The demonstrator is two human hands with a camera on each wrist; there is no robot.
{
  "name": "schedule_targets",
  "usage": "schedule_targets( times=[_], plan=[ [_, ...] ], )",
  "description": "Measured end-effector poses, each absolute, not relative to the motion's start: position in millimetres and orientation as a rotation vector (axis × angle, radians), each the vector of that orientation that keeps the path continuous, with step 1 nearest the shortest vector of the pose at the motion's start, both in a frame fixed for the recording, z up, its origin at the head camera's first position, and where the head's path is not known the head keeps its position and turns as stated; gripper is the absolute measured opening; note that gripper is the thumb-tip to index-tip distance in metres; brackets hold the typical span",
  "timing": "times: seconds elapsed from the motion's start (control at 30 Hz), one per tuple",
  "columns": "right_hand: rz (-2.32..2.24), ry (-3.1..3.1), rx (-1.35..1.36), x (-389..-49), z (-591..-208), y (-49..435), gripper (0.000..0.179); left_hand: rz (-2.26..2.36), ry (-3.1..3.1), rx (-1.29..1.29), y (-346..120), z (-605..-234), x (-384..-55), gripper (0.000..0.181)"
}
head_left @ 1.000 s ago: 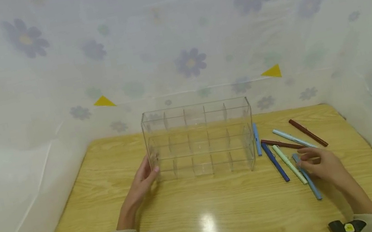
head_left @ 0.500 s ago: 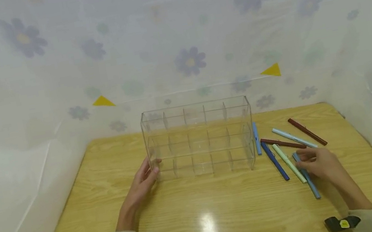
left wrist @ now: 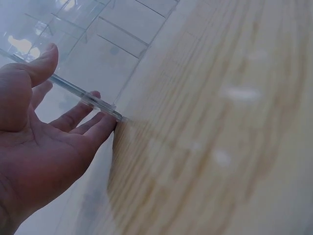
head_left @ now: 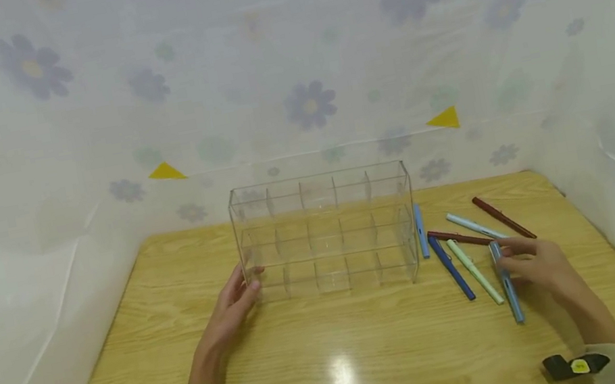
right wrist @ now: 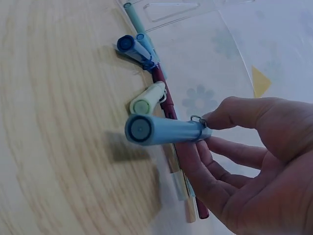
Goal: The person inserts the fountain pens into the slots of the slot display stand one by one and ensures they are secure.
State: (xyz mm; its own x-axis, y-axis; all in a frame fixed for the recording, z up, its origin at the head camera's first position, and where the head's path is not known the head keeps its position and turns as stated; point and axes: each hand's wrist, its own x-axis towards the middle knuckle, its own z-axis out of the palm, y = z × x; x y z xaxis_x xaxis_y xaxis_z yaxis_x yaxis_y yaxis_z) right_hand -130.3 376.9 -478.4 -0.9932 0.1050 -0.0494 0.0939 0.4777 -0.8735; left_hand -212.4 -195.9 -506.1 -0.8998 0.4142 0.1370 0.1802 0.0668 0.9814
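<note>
A clear acrylic organizer [head_left: 326,246] with several compartments stands upright at the table's middle. My left hand [head_left: 236,306] holds its left side, thumb at the front edge and fingers round the side and back; the left wrist view shows the fingertips near its lower corner. On the right, my right hand [head_left: 539,262] pinches a greyish-blue pen [head_left: 510,293] between thumb and fingers, close to the upper end. In the right wrist view that pen [right wrist: 164,131] points its near end at the camera, above a shadow on the table.
Left of the right hand lie a pale green pen [head_left: 476,272] and a dark blue pen [head_left: 452,268]. Two dark red pens [head_left: 503,217] and a light blue pen [head_left: 474,226] lie behind. Another blue pen [head_left: 421,232] sits beside the organizer. Floral sheeting [head_left: 301,49] encloses the table.
My right hand's fingers have closed on the greyish-blue pen, which has turned more upright in the head view with its far end raised. The left hand and organizer stay put.
</note>
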Motion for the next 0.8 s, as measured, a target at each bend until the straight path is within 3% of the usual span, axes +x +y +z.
schedule_targets(
  times=[0.23,0.8],
  plan=[
    [1.884,-2.451,-0.091,-129.3,-472.7,382.8,0.042,1.946,2.148,0.611,-196.6,-503.1,-212.4,0.063],
    [2.111,-2.093,0.131,-143.8,-441.9,345.6,0.048,1.992,2.085,0.582,-197.2,-507.2,-210.8,0.063]
  ],
)
